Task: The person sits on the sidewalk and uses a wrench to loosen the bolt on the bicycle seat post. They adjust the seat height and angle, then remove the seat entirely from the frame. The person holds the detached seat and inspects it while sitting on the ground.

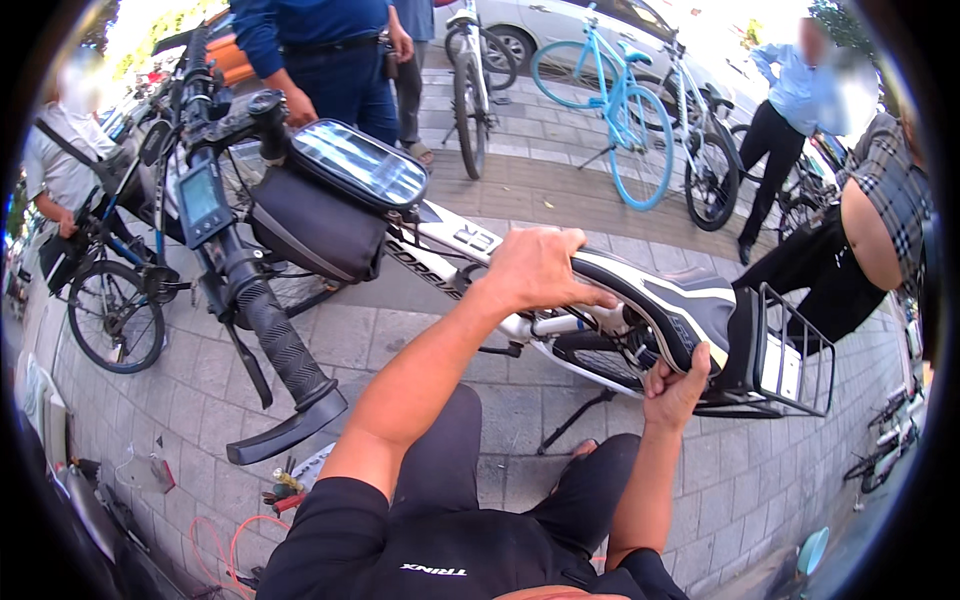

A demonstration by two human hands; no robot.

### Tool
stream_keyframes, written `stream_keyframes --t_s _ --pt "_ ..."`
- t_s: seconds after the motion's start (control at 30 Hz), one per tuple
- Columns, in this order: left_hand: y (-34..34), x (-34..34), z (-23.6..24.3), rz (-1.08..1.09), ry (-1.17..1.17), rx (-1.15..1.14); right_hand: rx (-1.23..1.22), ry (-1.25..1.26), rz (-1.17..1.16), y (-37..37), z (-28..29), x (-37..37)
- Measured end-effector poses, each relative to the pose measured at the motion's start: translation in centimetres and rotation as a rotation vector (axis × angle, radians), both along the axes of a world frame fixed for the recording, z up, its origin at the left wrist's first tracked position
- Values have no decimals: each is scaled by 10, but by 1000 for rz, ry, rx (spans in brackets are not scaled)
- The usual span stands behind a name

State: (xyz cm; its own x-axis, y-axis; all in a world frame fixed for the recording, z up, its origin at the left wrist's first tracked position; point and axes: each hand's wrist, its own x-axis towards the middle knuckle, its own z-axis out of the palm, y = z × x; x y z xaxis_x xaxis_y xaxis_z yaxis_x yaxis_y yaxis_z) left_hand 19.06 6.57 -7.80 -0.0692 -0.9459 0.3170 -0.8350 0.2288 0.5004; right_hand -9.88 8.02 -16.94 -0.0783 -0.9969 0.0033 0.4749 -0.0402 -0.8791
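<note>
A white bicycle [455,225] stands crosswise before me. My left hand [535,270] is closed around the front of its black, grey and white saddle [700,295]. My right hand [678,385] grips the saddle's near edge lower down, toward the rear, fingers curled beneath it. Behind the saddle is a black rear rack [815,400]. The handlebar with a black grip [285,340] and a small display [203,203] is at the left, beside a black frame bag [315,235] with a clear-topped pouch [355,163] above it.
Several people stand around, one in blue [335,70], one in plaid [880,190]. Parked bicycles, including a light-blue one [640,145], and a silver car [560,25] line the back. Tools and a red hose [240,530] lie on the paving at lower left; a bicycle [115,320] stands left.
</note>
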Motion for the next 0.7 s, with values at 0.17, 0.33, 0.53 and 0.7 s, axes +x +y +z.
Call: stream_keyframes --t_s 0.17,0.33,0.53,0.7 --pt "-4 2 -11 -25 13 -95 -11 -35 12 -7 -2 -4" --pt "-5 -1 -10 -31 2 -78 -52 2 -12 -6 0 -7" --pt "-5 -5 -6 13 13 54 -127 30 34 -7 -6 -20" --pt "-2 -7 -6 16 63 47 -36 -564 218 -16 27 -35"
